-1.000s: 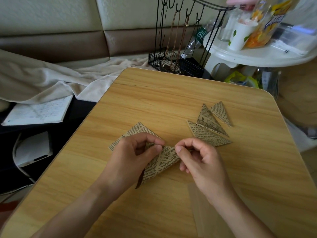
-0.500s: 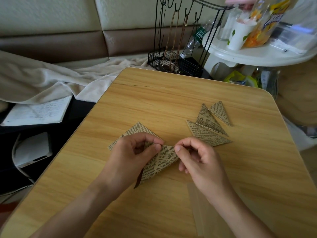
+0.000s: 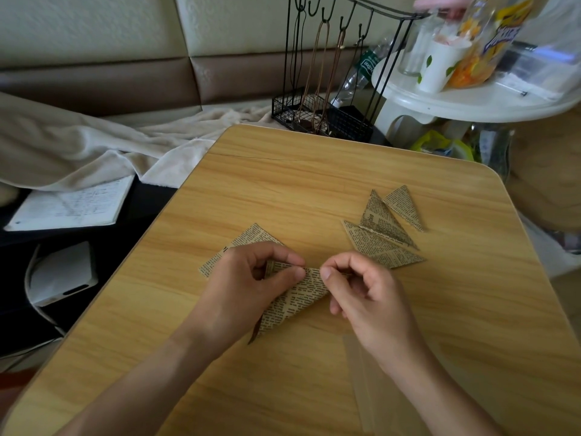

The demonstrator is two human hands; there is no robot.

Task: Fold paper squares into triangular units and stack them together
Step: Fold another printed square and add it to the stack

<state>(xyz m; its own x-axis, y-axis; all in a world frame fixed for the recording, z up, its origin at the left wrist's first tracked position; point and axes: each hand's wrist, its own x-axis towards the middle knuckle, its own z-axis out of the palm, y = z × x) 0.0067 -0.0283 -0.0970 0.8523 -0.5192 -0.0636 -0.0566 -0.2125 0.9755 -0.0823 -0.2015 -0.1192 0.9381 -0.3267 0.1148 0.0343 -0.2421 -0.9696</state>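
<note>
A wooden table point(image 3: 314, 190) stands by a padded wall, with a blanket point(image 3: 94, 146) to its left and a white side table point(image 3: 471, 102) behind. A wire rack point(image 3: 327, 121) holds hanging cords; a paper cup point(image 3: 440, 67) stands on the side table. At mid-table both hands pinch the folded paper point(image 3: 295, 300), left hand point(image 3: 245, 291) and right hand point(image 3: 371, 297) with fingers curled, near three finished triangles point(image 3: 383, 234).

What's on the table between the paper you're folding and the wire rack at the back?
Nothing: in the head view, only bare wooden table lies between the newsprint paper and the black wire rack.
</note>
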